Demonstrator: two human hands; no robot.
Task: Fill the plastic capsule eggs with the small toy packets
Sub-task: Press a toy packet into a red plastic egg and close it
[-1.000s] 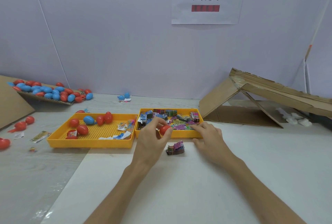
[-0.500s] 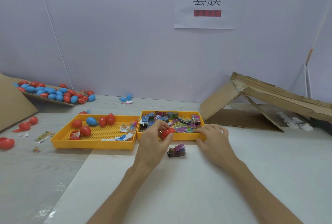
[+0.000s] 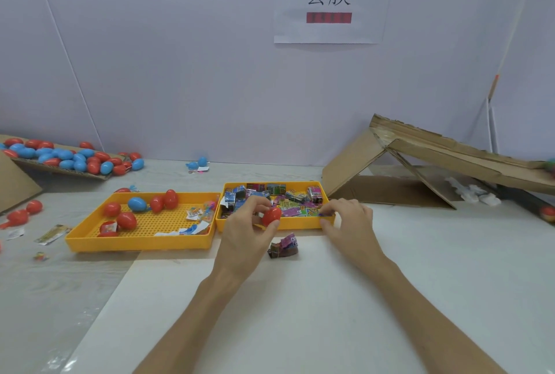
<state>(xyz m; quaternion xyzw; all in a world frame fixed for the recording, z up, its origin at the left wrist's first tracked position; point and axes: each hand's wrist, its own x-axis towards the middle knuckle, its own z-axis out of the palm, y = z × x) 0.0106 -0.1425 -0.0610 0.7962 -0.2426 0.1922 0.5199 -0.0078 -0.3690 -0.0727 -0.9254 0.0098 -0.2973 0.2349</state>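
My left hand (image 3: 247, 232) grips a red capsule egg (image 3: 271, 216) between thumb and fingers, just in front of the right yellow tray (image 3: 300, 222). That tray holds several small toy packets (image 3: 288, 198). My right hand (image 3: 350, 223) reaches the tray's near right edge, fingertips pinching a packet (image 3: 322, 214) there. A folded purple packet (image 3: 283, 245) lies on the white table between my hands. The left yellow tray (image 3: 135, 241) holds several red eggs (image 3: 126, 220), one blue egg (image 3: 137, 204) and a few packets.
A heap of red and blue eggs (image 3: 69, 159) lies on cardboard at the far left. Loose eggs (image 3: 21, 214) and wrappers (image 3: 52, 234) are scattered at the left. A folded cardboard box (image 3: 435, 163) leans at the right. A wall stands behind.
My right hand has curled its fingers at the tray's near right edge. The left hand holds the red egg in nearly the same place. The camera tilted slightly.
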